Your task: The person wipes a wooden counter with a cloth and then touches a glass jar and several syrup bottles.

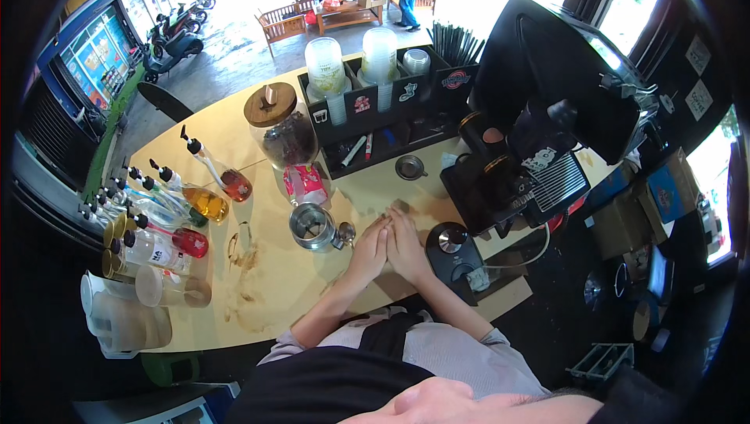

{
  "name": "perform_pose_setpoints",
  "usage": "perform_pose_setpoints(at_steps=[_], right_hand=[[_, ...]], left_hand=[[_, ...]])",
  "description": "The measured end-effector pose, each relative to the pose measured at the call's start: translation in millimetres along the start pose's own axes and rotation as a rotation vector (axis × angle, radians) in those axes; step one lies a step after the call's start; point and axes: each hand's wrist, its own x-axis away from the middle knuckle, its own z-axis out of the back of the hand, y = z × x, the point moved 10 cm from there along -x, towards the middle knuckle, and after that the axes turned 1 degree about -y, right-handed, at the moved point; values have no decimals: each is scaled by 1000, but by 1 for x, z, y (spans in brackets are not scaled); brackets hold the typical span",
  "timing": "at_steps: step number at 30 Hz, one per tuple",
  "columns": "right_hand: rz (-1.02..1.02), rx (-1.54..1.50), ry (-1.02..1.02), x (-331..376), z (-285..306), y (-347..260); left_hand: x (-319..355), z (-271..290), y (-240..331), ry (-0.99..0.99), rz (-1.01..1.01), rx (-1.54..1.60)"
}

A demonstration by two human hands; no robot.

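While both palms lie flat and empty, left hand point(369, 252) beside right hand point(406, 246) on the smooth pale counter point(273, 299), they had best lift straight up, I judge. Just left stands a shiny steel pitcher point(312, 226); farther back a wooden-lidded glass jar point(283, 127)

**Short Sleeves and a Dark Apron**

The person wears a pale grey short-sleeved shirt point(461, 354); the sleeves end above the elbows, leaving both forearms bare. Over the shirt lies a black apron point(328, 385), its dark strap rising at mid-chest. The left hand point(372, 249) and right hand point(406, 246) are bare, without gloves.
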Motion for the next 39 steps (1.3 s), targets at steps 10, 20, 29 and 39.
perform_pose_setpoints(at_steps=[10,20,29,39], right_hand=[[128,-59,-23,56,-24,1],[127,-141,-114,94,-9,11],[204,-146,-200,119,1,12],[310,-87,-194,141,-22,-25]], left_hand=[[62,-3,8,99,-82,-224],[97,-31,24,131,-13,-282],[132,-51,25,236,28,-319],[171,-19,35,284,101,-314]])
